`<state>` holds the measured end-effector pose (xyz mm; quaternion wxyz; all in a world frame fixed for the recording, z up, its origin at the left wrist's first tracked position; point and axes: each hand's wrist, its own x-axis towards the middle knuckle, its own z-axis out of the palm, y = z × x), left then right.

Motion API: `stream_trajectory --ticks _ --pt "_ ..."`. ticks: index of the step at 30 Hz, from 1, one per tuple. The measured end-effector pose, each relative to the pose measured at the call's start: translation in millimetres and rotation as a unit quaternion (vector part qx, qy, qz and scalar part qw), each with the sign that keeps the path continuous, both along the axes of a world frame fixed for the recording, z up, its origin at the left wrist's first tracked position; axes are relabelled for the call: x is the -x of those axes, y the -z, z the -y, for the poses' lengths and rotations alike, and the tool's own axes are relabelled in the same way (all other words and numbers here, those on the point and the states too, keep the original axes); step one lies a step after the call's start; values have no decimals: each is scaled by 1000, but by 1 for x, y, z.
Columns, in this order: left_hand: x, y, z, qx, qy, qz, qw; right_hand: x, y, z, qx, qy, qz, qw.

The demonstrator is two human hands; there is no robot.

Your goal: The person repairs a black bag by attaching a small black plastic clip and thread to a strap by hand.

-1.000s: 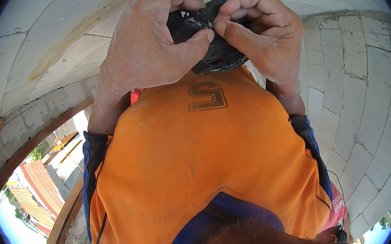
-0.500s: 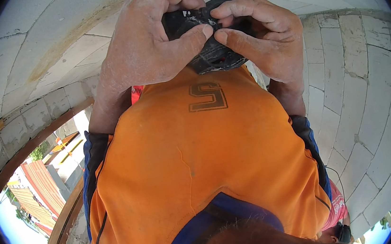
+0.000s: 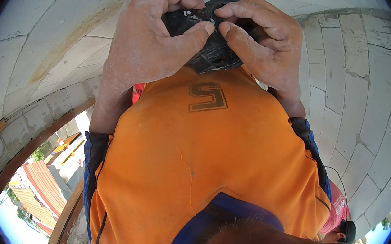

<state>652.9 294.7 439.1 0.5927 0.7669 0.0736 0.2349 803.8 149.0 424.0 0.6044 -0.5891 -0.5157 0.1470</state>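
Note:
A dusty black bag (image 3: 219,55), soft-sided and with a strap, hangs at the top of the view before my orange shirt. My left hand (image 3: 149,43) grips its left side, thumb pressed across the front and the other fingers curled above. My right hand (image 3: 265,36) is at the bag's right part, with thumb and index finger bent close together at its upper edge. Between the two thumbs lies a small dark part of the bag, too small to make out. Whitish dust coats both hands.
A pale block wall (image 3: 348,82) curves along the right. On the left, an opening with a brown frame (image 3: 68,226) looks onto an orange-red roof (image 3: 45,185). Another person in a red shirt (image 3: 339,207) is at the lower right. My orange shirt (image 3: 198,145) fills the middle.
The thumb and index finger of my right hand have shifted slightly right, away from the left thumb. My left hand stays nearly in place on the bag.

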Motion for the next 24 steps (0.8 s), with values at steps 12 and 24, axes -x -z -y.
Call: stream_trajectory --ticks 12,24 --pt "0 -5 3 27 -15 -22 999 0 -25 6 100 0 60 993" --pt "8 3 -3 52 -9 -13 999 -15 -23 -4 86 -131 82 984"
